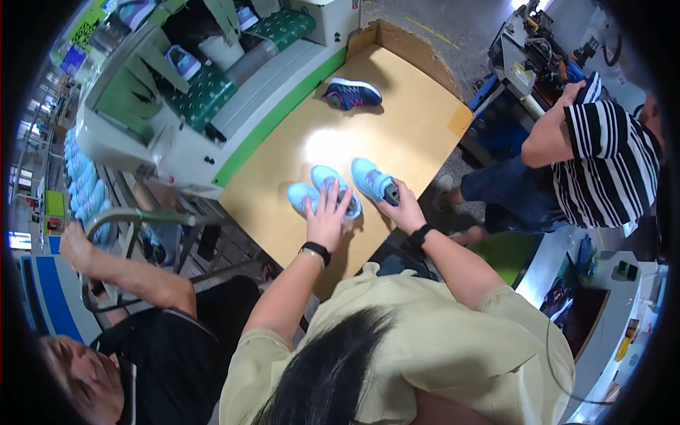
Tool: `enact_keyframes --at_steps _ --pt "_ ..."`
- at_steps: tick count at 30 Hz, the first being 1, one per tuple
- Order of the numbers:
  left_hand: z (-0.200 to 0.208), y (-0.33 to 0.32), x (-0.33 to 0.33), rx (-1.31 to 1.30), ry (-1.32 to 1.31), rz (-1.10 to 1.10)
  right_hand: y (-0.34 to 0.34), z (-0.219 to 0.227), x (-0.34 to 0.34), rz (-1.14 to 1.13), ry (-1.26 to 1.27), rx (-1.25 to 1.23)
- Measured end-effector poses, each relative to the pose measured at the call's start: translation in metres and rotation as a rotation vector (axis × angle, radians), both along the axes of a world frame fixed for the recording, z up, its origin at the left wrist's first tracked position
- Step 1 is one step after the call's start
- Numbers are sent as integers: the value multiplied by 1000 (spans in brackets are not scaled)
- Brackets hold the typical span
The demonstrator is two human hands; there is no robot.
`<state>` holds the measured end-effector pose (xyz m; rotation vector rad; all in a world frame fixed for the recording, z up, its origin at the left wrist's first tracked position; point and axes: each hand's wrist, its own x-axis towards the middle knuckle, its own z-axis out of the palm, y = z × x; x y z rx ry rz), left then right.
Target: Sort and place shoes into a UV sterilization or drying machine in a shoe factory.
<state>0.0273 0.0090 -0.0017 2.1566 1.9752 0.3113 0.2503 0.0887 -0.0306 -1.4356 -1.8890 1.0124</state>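
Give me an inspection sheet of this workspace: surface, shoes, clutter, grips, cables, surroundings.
Surface: wood-toned table, bright glare near its middle.
Job's things: left light-blue shoe, middle light-blue shoe and right light-blue shoe, toes pointing away from the person.
Clutter: navy shoe toward the table's far end.
Grips: left grip spread over the left and middle shoes; right grip at the right shoe's heel.
Cables: dark cable, upper right.
Surroundings: white-and-green machine at left; co-worker in stripes at right; co-worker in black at lower left.
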Motion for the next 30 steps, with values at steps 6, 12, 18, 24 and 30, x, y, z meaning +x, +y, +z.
enact_keyframes --at_steps 6,12,18,24,30 --pt "72 76 -2 -268 -190 116 45 11 32 -193 19 0" --pt "33 146 44 -166 -798 109 81 27 12 -185 314 -208" --pt "28 134 63 98 -1377 586 108 79 -43 434 181 127" --pt "85 59 -18 246 -1684 807 109 100 -83 883 348 -175" --pt "59 -54 -21 429 -1542 1052 70 15 -109 904 -57 -133"
